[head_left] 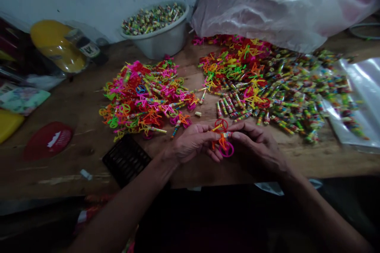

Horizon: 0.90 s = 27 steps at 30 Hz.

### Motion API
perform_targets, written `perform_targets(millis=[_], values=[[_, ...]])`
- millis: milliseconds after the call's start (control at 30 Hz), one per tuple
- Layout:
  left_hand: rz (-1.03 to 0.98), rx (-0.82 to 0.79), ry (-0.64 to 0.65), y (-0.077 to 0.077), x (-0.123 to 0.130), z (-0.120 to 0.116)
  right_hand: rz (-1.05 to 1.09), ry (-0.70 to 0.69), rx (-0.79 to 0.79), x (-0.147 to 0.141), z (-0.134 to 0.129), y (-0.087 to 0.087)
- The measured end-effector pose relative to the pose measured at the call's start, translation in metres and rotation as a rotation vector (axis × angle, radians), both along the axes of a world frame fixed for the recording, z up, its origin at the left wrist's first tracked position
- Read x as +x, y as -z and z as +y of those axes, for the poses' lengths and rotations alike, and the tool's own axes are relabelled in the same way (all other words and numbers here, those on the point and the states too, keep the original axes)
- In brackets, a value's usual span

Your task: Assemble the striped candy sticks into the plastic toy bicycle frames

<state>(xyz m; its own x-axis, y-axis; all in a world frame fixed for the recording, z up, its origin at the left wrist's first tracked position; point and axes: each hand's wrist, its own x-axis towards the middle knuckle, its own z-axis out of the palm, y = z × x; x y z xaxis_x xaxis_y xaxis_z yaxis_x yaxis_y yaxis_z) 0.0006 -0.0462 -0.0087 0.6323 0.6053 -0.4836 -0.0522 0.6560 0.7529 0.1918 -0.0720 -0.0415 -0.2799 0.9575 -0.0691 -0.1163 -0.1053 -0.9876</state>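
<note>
Both my hands meet over the front of a wooden table [89,142]. My left hand [192,142] and my right hand [255,146] pinch a small plastic toy [223,139] with a red wheel, an orange frame and a pink wheel. A small candy roll seems to sit at its middle, between my fingertips. To the left lies a heap of similar colourful toys with rolls fitted [145,97]. Ahead and to the right spreads a pile of loose plastic frames [234,65] and several striped candy rolls [297,99].
A white tub of candy rolls [157,27] stands at the back by the wall. A big clear plastic bag [279,4] bulges at the back right; a plastic sheet [362,99] lies far right. A black grid tray [126,160], a red lid [49,140] and yellow items [57,45] sit left.
</note>
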Motion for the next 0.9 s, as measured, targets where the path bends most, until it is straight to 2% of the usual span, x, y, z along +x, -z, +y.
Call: perform_targets(millis=[200,433,500,567,633,700,767,833,900], values=[[0.054,-0.021,-0.038,0.002,0.001,-0.006,-0.101,-0.007,0.055,0.001,-0.005,0.004],[0.186,0.052,-0.115,0.005,0.012,-0.012,-0.507,-0.045,0.283,0.002,-0.008,-0.016],[0.239,0.09,-0.145,0.007,0.017,-0.014,-0.519,-0.036,0.276,0.0,-0.008,-0.017],[0.276,0.134,-0.162,0.005,0.018,-0.012,-0.437,-0.012,0.209,-0.004,-0.008,-0.016],[0.304,0.183,-0.157,-0.004,0.009,-0.004,-0.312,0.018,0.123,-0.007,-0.006,-0.013],[0.39,0.29,-0.222,-0.021,-0.011,0.012,-0.31,0.085,0.116,-0.008,-0.001,-0.01],[0.583,0.496,-0.394,-0.044,-0.042,0.034,-0.483,0.165,0.263,-0.007,0.007,-0.007],[0.866,0.752,-0.559,-0.069,-0.077,0.06,-0.71,0.187,0.489,-0.007,0.018,-0.006],[1.23,0.923,-0.558,-0.088,-0.107,0.085,-0.932,0.12,0.705,-0.01,0.032,-0.006]])
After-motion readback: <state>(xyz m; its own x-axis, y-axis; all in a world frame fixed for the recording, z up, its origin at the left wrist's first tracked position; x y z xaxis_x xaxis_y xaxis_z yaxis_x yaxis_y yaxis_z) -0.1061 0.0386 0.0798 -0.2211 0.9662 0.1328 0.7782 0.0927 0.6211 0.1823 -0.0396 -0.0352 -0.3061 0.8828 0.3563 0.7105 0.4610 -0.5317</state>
